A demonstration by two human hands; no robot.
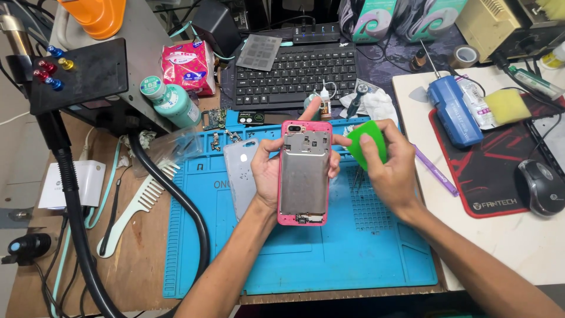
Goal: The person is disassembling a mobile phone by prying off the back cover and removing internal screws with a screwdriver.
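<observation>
Pink-framed phone chassis [304,174], opened, its bare metal inner plate facing up, held upright over the blue silicone repair mat [353,253]. The left hand [272,171] wraps around the chassis from the left, fingers closed on its far long edge and thumb on the near one, one fingertip showing above the top edge. The right hand [385,162], just right of the chassis, is closed in a pinch on a green plastic pry card [366,144], whose left corner sits at the chassis's upper right edge; whether it touches cannot be told.

Just left of the chassis, partly hidden by the left hand, a grey back cover [240,174] lies flat on the mat. Further left of the chassis a white comb [138,206] rests on the wooden tabletop [135,265], and a thick black hose [176,200] curves across the mat's left edge. Beyond the top edge of the chassis stand a small glue bottle [324,100] and a black keyboard [297,73]. Well right of the chassis, a white board carries a blue handheld tool [453,112], a purple stick [435,171] at its left edge, a red and black mouse pad [494,171] and a black mouse [538,187].

Below the chassis the mat lies bare between the two forearms down to its near edge; that is the widest open stretch. To the upper left of the chassis, small parts crowd the mat's trays.
</observation>
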